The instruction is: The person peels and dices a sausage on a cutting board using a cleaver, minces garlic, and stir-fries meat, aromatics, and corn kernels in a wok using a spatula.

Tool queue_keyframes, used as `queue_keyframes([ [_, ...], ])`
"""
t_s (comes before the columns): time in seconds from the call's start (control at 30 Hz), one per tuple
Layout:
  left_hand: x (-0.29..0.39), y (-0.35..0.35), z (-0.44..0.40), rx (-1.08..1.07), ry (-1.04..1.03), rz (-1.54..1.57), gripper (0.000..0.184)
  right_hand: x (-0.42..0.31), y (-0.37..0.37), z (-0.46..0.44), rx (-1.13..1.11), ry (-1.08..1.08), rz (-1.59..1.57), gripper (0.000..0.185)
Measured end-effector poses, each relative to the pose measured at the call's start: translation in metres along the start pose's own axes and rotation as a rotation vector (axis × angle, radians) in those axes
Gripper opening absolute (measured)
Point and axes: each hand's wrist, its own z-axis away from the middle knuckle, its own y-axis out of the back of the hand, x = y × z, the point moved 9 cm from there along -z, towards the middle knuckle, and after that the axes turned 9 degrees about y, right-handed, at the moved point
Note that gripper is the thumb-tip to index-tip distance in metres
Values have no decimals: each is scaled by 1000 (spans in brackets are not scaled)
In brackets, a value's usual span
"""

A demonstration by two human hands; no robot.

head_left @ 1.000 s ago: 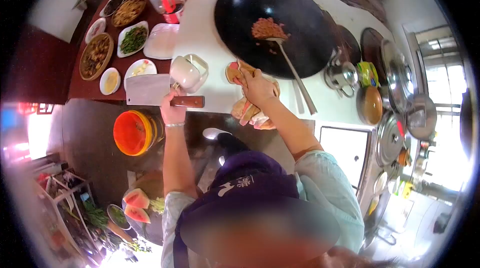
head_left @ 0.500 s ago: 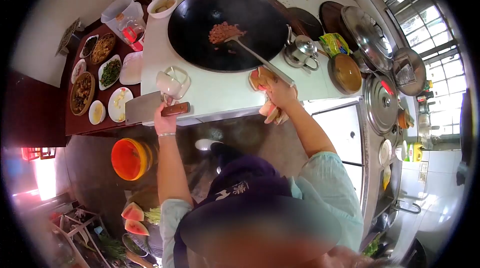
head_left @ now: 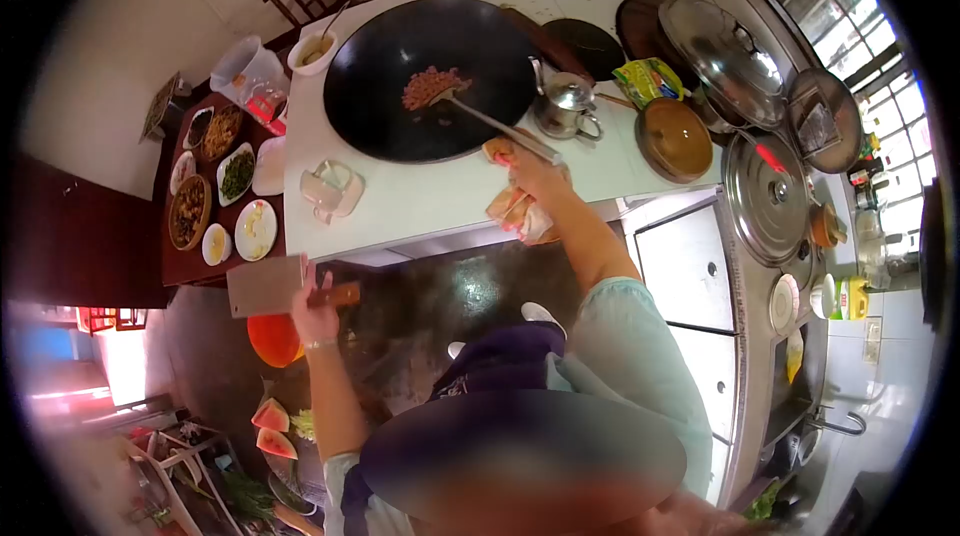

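Observation:
My left hand (head_left: 316, 312) is closed round a cleaver (head_left: 268, 286), its broad blade pointing left and its brown wooden handle to the right, just off the counter's front edge. At that edge my right hand (head_left: 540, 181) grips a patterned cloth (head_left: 516, 212), which hangs partly over the side. A metal wok spatula (head_left: 495, 122) rests with its head among chopped meat (head_left: 434, 88) in the big black wok (head_left: 370, 56). The spatula's handle end lies right by my right hand; whether my fingers touch it, I cannot tell.
A white caddy (head_left: 332, 190) stands left on the counter, a metal pot with a spout (head_left: 566, 108) right of the wok. Past it are a brown bowl (head_left: 676, 140) and large lids. Filled dishes cover the red table (head_left: 190, 261). An orange bucket (head_left: 272, 338) stands on the floor.
The cleaver and my left hand have moved back from the counter, toward the bucket. My right hand stays at the counter edge with the cloth. The whole view has shifted slightly.

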Motion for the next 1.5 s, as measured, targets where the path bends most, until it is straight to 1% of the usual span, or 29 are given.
queue_keyframes([
  [0.03,-5,15,5,-50,1,-23,45,-7,11,10,15,41,50,48],
  [0.07,-6,17,16,-55,0,-41,49,-1,10,23,-73,5,44,51],
  [0.1,-8,18,27,-59,-1,-60,52,14,0,24,-52,54,77,51],
  [0.13,-9,10,42,-20,-2,-73,54,41,-24,26,-31,101,113,51],
  [0.2,-16,-1,70,59,27,-66,62,84,-25,42,-45,89,138,50],
  [0.3,-33,-11,103,67,-4,-59,61,119,36,72,-128,-61,104,44],
  [0.33,-37,-18,116,147,-28,-73,64,126,58,81,-161,-102,93,42],
  [0.37,-44,-22,124,150,-21,-41,64,131,74,87,-198,-141,85,41],
  [0.43,-56,-28,143,168,-14,26,64,128,112,86,-125,-143,10,39],
  [0.47,-61,-31,153,205,-35,55,60,130,122,81,-88,-140,-31,38],
  [0.57,-80,-32,176,264,10,22,54,166,103,48,-37,-178,29,41],
  [0.6,-82,-41,187,243,-13,73,45,164,106,38,-22,-92,38,41],
  [0.63,-83,-45,196,267,-24,44,44,162,109,29,-8,-7,45,42],
  [0.7,-90,-51,211,312,-38,-5,42,193,96,0,34,-161,79,42],
  [0.77,-96,-58,227,352,-77,-51,40,212,89,-26,109,-90,193,36],
  [0.83,-104,-64,242,395,-74,-107,41,234,82,-54,158,-41,179,33],
  [0.87,-99,-85,250,432,-60,-111,42,239,78,-65,178,-19,171,33],
  [0.93,-105,-88,261,472,-42,-100,47,229,82,-65,247,76,205,33],
  [1.0,-107,-92,270,458,-41,-87,50,178,113,-32,495,475,284,34],
  [1.1,-110,-80,280,422,-16,-74,50,159,116,-2,395,587,469,35],
  [1.13,-108,-77,283,423,-14,-69,49,156,122,6,228,428,386,36],
  [1.17,-105,-74,283,422,-15,-65,48,139,135,23,66,268,301,36],
  [1.2,-99,-69,286,442,-18,-78,46,128,133,38,-98,101,212,36],
  [1.3,-87,-53,288,429,19,-143,42,79,96,48,11,290,-306,43],
  [1.33,-82,-48,289,429,35,-151,38,64,81,45,-23,199,-438,46],
  [1.37,-76,-43,289,418,25,-163,38,47,67,34,-53,112,-572,50],
  [1.43,-67,-33,292,406,-1,-182,38,14,47,6,-142,86,-568,46],
  [1.47,-65,-30,297,432,4,-106,36,7,28,-10,-217,64,-621,36],
  [1.5,-64,-25,303,447,16,-132,36,6,5,-27,-294,41,-674,26],
])
